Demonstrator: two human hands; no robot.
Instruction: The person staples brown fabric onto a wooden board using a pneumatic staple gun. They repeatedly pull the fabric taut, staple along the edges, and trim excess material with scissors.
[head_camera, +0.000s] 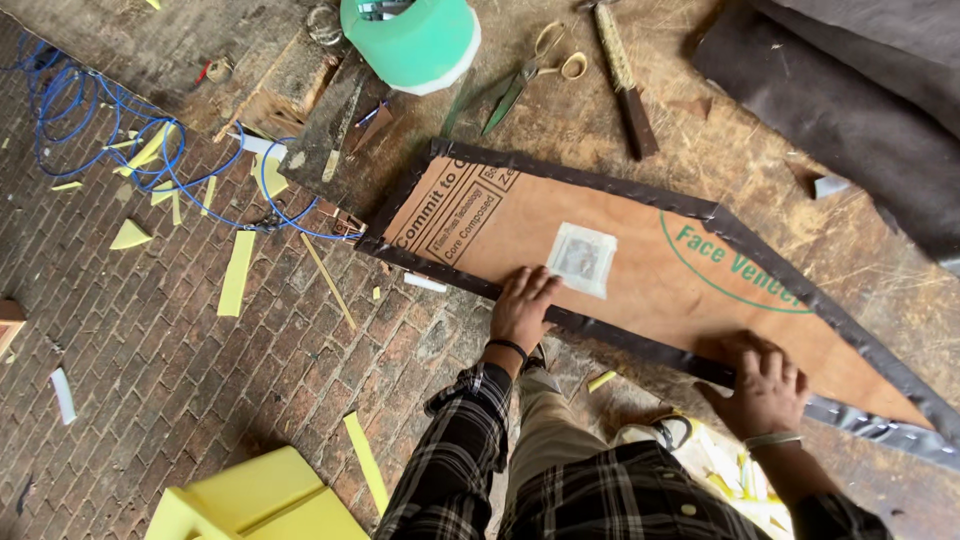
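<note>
A brown plywood panel with printed lettering lies flat on a worn workbench, its edges wrapped in dark leather-like fabric. My left hand presses flat on the panel's near edge, fingers spread, beside a small white sticker. My right hand rests further right on the same near edge, fingers over the dark fabric strip. Neither hand grips a tool.
On the bench behind the panel stand a green tape roll, scissors, a wooden-handled tool and dark fabric sheets. A blue hose, yellow foam scraps and a yellow foam block lie on the brick floor.
</note>
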